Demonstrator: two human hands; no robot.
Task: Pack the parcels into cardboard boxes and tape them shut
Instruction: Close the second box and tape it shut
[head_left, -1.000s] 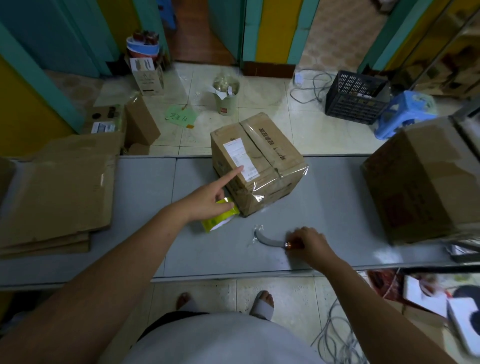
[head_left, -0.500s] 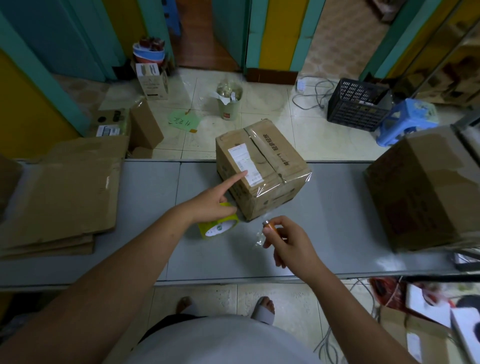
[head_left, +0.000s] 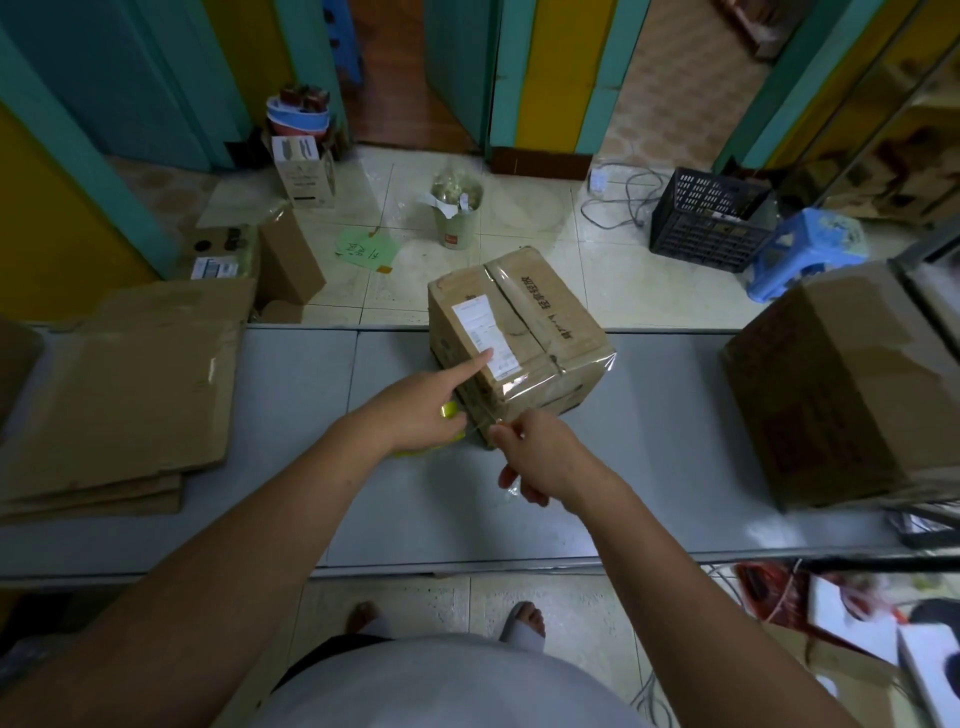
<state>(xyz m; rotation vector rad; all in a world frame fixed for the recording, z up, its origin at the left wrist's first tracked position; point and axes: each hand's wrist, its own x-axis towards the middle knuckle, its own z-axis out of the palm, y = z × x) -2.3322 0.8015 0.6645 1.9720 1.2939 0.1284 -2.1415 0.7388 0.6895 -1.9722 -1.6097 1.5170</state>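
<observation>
Table (head_left: 649, 467): box (head_left: 519, 338) at centre rear. Roll (head_left: 449, 413) under left hand (head_left: 415, 410), just beside box's near-left side. Tape (head_left: 480, 427) strung from roll to right hand (head_left: 540, 457), before box's near corner. Cardboard stack (head_left: 119, 395) at left; big box (head_left: 841, 384) at right. Floor (head_left: 597, 291) behind table: bucket (head_left: 457, 213), then crate (head_left: 706, 223) and stool (head_left: 800, 249) further right.

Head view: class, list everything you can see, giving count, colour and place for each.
taped cardboard box: one, brown, table centre
large cardboard box: one, brown, table right
flattened cardboard sheets: one stack, brown, table left
tape roll: one, yellow, under left hand
table: one, grey
crate: one, black, floor right
stool: one, blue, beside crate
bin: one, pale, floor beyond table
left hand: holds tape roll, index finger on taped cardboard box
right hand: grips small tool, mostly hidden
</observation>
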